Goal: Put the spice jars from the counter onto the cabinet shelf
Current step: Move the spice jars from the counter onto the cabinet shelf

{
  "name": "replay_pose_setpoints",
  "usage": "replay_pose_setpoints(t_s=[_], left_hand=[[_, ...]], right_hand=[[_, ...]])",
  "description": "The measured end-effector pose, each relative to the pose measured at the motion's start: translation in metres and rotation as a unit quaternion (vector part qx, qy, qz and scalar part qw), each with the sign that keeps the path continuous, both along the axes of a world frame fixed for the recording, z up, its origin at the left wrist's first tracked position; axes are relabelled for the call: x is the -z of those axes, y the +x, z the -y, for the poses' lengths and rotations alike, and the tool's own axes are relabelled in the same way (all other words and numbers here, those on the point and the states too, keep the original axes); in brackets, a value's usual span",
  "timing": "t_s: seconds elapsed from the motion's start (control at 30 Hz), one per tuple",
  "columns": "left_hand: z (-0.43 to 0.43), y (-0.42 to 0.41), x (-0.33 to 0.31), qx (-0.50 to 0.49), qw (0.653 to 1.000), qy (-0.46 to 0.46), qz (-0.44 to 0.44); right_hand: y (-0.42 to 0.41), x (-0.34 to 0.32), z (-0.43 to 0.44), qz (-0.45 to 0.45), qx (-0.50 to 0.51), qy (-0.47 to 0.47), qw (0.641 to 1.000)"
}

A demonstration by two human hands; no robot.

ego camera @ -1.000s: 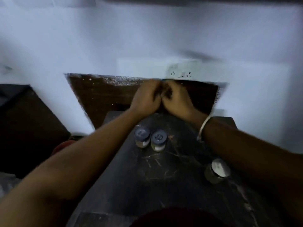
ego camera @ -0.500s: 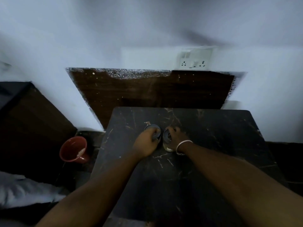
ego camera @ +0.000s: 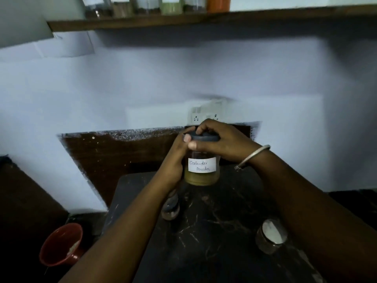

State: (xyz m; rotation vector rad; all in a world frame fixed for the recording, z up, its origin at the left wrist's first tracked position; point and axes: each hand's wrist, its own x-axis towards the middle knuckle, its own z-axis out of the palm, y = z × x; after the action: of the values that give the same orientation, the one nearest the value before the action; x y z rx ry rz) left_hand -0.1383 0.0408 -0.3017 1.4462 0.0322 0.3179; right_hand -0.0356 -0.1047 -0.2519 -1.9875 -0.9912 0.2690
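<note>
left hand (ego camera: 173,162) wraps the side of the coriander jar (ego camera: 202,166), thumb up at the lid edge; right hand (ego camera: 219,142) clamped over its dark lid (ego camera: 204,137) from above, metal bangle (ego camera: 252,157) on that wrist. jar held upright in the air above the far edge of the dark bench (ego camera: 214,231), clear of it, white label reads "coriander powder", yellow-green powder in the lower part. second jar (ego camera: 170,209) with dark lid stands on the bench just below the left wrist, partly hidden by the arm. third jar (ego camera: 270,235) with white lid sits near the bench's right edge, touching or under the right forearm, can't tell which. shelf (ego camera: 204,18) runs along the top with a row of jars (ego camera: 159,5) on it. red cup (ego camera: 61,245) lies off the bench's left side, lower down.
</note>
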Motion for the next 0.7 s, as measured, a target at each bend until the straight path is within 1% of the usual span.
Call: replay_pose_setpoints(t_s=[0.07, 0.17, 0.27, 0.43, 0.6, 0.63, 0.7], left_hand=[[0.015, -0.007, -0.034, 0.013, 0.999, -0.026, 0.03], [0.034, -0.016, -0.071, 0.029, 0.995, -0.052, 0.077], [0.054, -0.023, -0.098, 0.059, 0.99, -0.07, 0.111], [0.078, -0.019, -0.119, 0.061, 0.988, -0.075, 0.121], [0.083, -0.004, -0.138, 0.052, 0.987, -0.071, 0.132], [0.082, 0.001, -0.143, 0.051, 0.987, -0.075, 0.131], [0.083, 0.014, -0.16, 0.048, 0.987, -0.059, 0.141]], right_hand=[[-0.014, -0.031, 0.016, -0.007, -0.022, 0.085, 0.996], [-0.03, -0.063, 0.039, 0.002, -0.043, 0.192, 0.981], [-0.04, -0.083, 0.057, 0.03, -0.035, 0.245, 0.968], [-0.046, -0.105, 0.073, 0.065, 0.016, 0.248, 0.966], [-0.047, -0.111, 0.092, 0.036, 0.082, 0.231, 0.969], [-0.05, -0.109, 0.097, 0.043, 0.089, 0.23, 0.968], [-0.054, -0.113, 0.102, 0.1, 0.092, 0.202, 0.97]])
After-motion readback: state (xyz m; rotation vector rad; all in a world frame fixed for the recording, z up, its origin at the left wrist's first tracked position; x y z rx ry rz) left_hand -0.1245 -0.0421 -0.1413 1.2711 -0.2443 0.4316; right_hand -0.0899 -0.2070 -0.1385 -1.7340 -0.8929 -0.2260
